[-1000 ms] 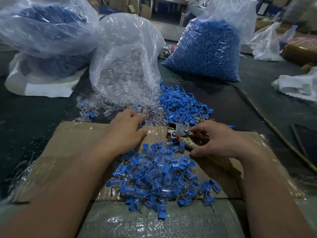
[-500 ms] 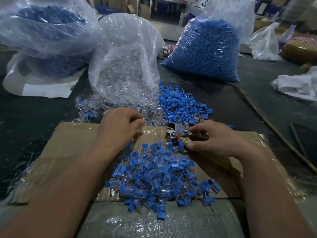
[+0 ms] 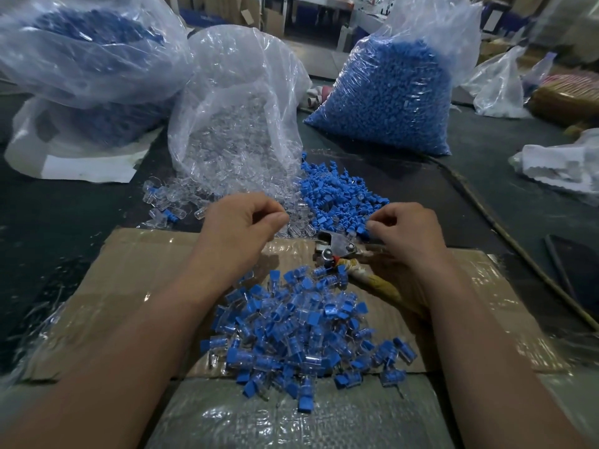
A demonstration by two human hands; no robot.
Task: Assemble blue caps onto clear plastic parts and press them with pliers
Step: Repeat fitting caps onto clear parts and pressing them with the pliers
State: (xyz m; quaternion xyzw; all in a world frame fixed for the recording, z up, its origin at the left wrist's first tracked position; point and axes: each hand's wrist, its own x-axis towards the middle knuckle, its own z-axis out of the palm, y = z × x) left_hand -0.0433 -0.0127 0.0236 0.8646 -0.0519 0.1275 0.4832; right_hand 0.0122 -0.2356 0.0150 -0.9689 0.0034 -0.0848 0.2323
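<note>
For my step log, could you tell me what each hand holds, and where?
Cannot tell: the left hand and right hand are curled, hiding anything pinched.

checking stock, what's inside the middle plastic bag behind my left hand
The middle bag holds clear plastic parts, seen through the film and spilling from its mouth onto the table. Its upper half looks empty. The bag's back and bottom are hidden by the parts and glare.

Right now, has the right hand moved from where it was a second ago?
Yes. Judged against the pliers lying on the cardboard, the right hand has shifted away from the person, up to the loose blue caps.
</note>
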